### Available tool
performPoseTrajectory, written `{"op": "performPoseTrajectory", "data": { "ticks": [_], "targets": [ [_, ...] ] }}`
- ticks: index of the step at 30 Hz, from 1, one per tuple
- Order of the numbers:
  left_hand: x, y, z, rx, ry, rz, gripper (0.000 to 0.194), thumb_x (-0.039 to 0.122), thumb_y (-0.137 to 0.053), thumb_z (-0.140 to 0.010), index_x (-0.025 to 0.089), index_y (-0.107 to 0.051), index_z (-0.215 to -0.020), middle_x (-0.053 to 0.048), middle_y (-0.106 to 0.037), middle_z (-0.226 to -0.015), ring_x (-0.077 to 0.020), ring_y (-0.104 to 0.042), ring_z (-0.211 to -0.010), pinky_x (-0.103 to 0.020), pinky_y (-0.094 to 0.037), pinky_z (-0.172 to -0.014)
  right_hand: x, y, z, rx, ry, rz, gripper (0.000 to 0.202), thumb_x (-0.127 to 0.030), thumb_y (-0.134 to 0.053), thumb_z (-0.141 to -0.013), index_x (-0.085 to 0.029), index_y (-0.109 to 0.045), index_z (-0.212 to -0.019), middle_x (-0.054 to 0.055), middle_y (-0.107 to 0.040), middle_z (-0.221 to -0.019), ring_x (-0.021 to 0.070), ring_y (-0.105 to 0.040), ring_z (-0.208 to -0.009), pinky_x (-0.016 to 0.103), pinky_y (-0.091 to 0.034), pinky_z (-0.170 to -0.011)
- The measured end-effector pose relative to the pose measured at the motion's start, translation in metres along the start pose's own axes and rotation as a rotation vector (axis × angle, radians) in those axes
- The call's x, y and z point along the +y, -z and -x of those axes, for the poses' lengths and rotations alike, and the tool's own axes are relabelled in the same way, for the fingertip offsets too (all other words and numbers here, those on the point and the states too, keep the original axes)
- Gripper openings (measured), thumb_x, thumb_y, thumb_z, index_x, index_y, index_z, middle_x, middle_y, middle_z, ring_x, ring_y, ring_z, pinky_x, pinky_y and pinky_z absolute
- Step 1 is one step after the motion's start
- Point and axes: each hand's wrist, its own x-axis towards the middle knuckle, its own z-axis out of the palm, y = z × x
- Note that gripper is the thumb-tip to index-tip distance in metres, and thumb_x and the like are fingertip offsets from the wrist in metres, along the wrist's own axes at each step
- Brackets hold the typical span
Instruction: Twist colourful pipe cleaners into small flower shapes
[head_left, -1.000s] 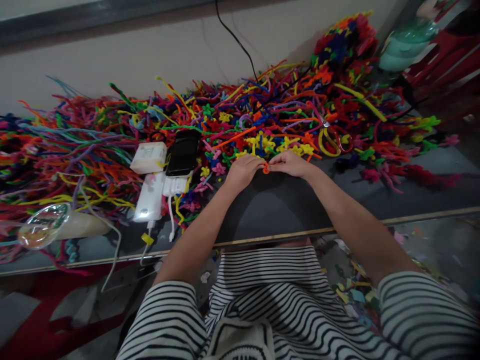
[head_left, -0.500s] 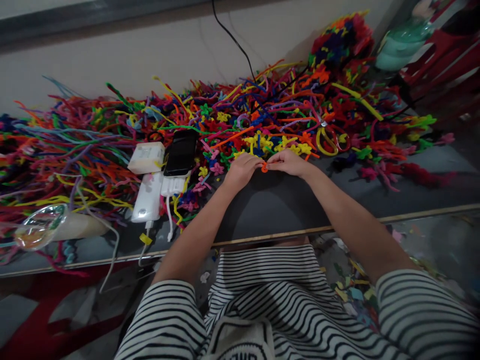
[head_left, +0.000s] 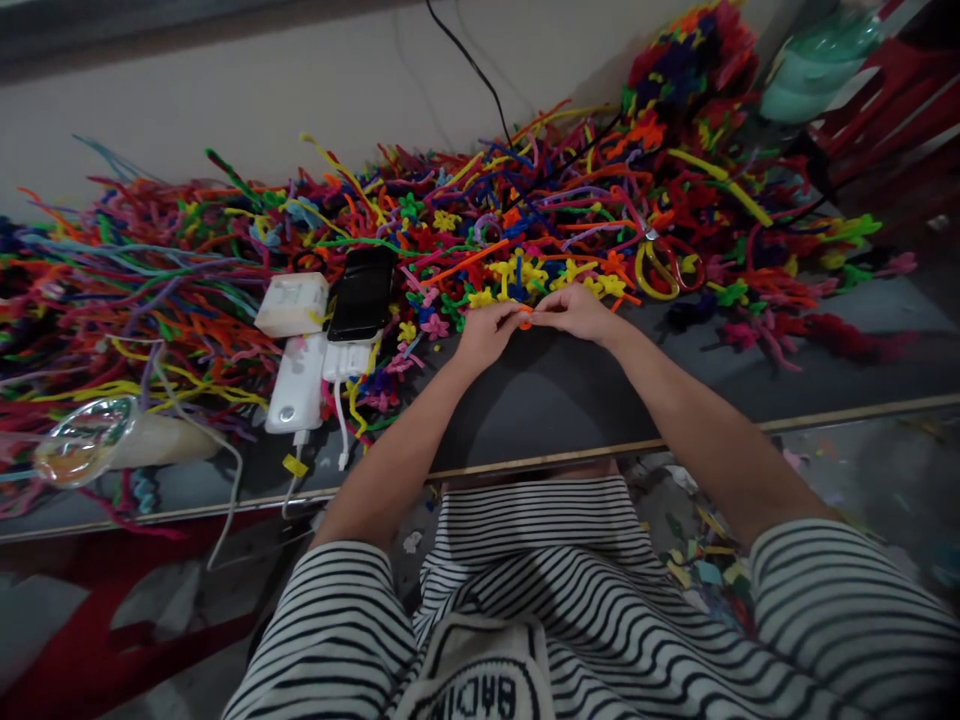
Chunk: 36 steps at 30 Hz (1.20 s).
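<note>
A small orange pipe-cleaner piece (head_left: 526, 318) is pinched between my two hands, above the dark table (head_left: 547, 410). My left hand (head_left: 487, 332) grips it from the left with fingertips pressed together. From the right, the thumb and fingers of my right hand (head_left: 576, 312) close on the same piece. Its exact shape is too small to tell. Just beyond my hands lie yellow pipe-cleaner flowers (head_left: 517, 272) and a long orange stem (head_left: 469, 262).
Scissors with yellow and red handles (head_left: 660, 272) lie right of my hands. Left are a black phone (head_left: 363, 294), a white power bank (head_left: 297, 384) with cables, a white box (head_left: 292, 304) and a tipped plastic cup (head_left: 161, 442). A pile of coloured pipe cleaners (head_left: 202, 250) runs along the wall.
The camera view has shifted slightly. Both hands still pinch the orange piece; their fingers have moved a little, and less of the piece shows between them.
</note>
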Motion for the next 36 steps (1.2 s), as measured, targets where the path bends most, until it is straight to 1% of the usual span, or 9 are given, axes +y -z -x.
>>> {"op": "performPoseTrajectory", "data": {
  "ticks": [4,8,14,18,22,24,27,32,36],
  "targets": [
    [-0.001,-0.002,-0.001,0.108,0.095,0.021,0.026,0.035,-0.062,-0.093,0.017,-0.073,-0.078,-0.001,-0.071,-0.069,-0.0120,-0.061,-0.063,-0.023,-0.044,-0.061,-0.001,-0.010,0.001,0.140,0.064,0.131,0.035,-0.048,-0.071,-0.080,-0.015,-0.081,-0.082,0.006,-0.071,-0.070,0.0126,-0.052,-0.061,0.029,-0.036,-0.060],
    [-0.004,-0.004,-0.001,0.152,0.125,0.074,0.021,0.034,-0.064,-0.091,0.017,-0.074,-0.083,-0.001,-0.073,-0.075,-0.0120,-0.064,-0.068,-0.023,-0.046,-0.064,-0.002,-0.013,0.002,0.239,0.119,0.219,0.024,-0.036,-0.068,-0.084,-0.015,-0.080,-0.081,0.006,-0.073,-0.073,0.0154,-0.060,-0.066,0.029,-0.040,-0.063],
    [-0.005,-0.004,-0.002,0.104,0.110,0.150,0.018,0.036,-0.069,-0.088,0.019,-0.076,-0.089,-0.002,-0.074,-0.077,-0.0128,-0.065,-0.069,-0.024,-0.047,-0.065,0.000,-0.015,0.002,0.228,0.158,0.290,0.023,-0.035,-0.068,-0.085,-0.015,-0.079,-0.081,0.004,-0.070,-0.068,0.0147,-0.058,-0.062,0.029,-0.039,-0.062],
    [-0.010,-0.005,-0.004,0.141,0.142,0.212,0.013,0.029,-0.072,-0.086,0.018,-0.073,-0.082,0.000,-0.070,-0.072,-0.0106,-0.061,-0.065,-0.023,-0.045,-0.063,0.003,-0.014,0.002,0.216,0.231,0.305,0.029,-0.037,-0.061,-0.091,-0.016,-0.080,-0.090,0.008,-0.075,-0.081,0.0182,-0.063,-0.070,0.031,-0.042,-0.066],
    [-0.019,-0.007,-0.007,0.197,0.229,0.322,0.013,0.024,-0.070,-0.086,0.017,-0.069,-0.076,0.001,-0.065,-0.067,-0.0086,-0.056,-0.062,-0.022,-0.043,-0.062,0.008,-0.002,0.002,0.163,0.348,0.404,0.033,-0.035,-0.051,-0.097,-0.017,-0.078,-0.105,0.010,-0.075,-0.091,0.0210,-0.066,-0.080,0.034,-0.046,-0.074],
    [-0.021,-0.006,-0.008,0.164,0.260,0.409,0.015,0.027,-0.071,-0.087,0.017,-0.069,-0.076,0.002,-0.062,-0.065,-0.0077,-0.053,-0.058,-0.021,-0.042,-0.059,0.011,0.004,0.002,0.212,0.381,0.436,0.033,-0.035,-0.049,-0.099,-0.018,-0.077,-0.106,0.010,-0.075,-0.095,0.0218,-0.067,-0.086,0.035,-0.048,-0.079],
    [-0.016,-0.003,-0.007,0.034,0.251,0.531,0.022,0.037,-0.074,-0.087,0.017,-0.069,-0.079,0.002,-0.061,-0.065,-0.0072,-0.051,-0.056,-0.021,-0.041,-0.057,0.012,0.007,0.002,0.365,0.410,0.471,0.032,-0.038,-0.049,-0.101,-0.020,-0.076,-0.104,0.009,-0.076,-0.100,0.0229,-0.068,-0.093,0.036,-0.049,-0.085],
    [-0.003,0.004,-0.004,-0.174,0.172,0.617,0.037,0.053,-0.076,-0.083,0.017,-0.072,-0.087,-0.002,-0.068,-0.074,-0.0099,-0.061,-0.067,-0.024,-0.050,-0.069,0.008,-0.007,0.002,0.570,0.426,0.430,0.034,-0.048,-0.054,-0.100,-0.021,-0.074,-0.096,0.009,-0.076,-0.097,0.0234,-0.069,-0.092,0.036,-0.051,-0.087],
    [-0.003,0.003,-0.003,-0.181,0.128,0.651,0.042,0.056,-0.079,-0.079,0.017,-0.074,-0.092,-0.003,-0.072,-0.079,-0.0115,-0.065,-0.072,-0.025,-0.053,-0.072,0.002,-0.023,0.003,0.609,0.379,0.255,0.035,-0.051,-0.059,-0.095,-0.020,-0.073,-0.087,0.007,-0.075,-0.087,0.0214,-0.069,-0.082,0.035,-0.053,-0.081]
  ]
}}
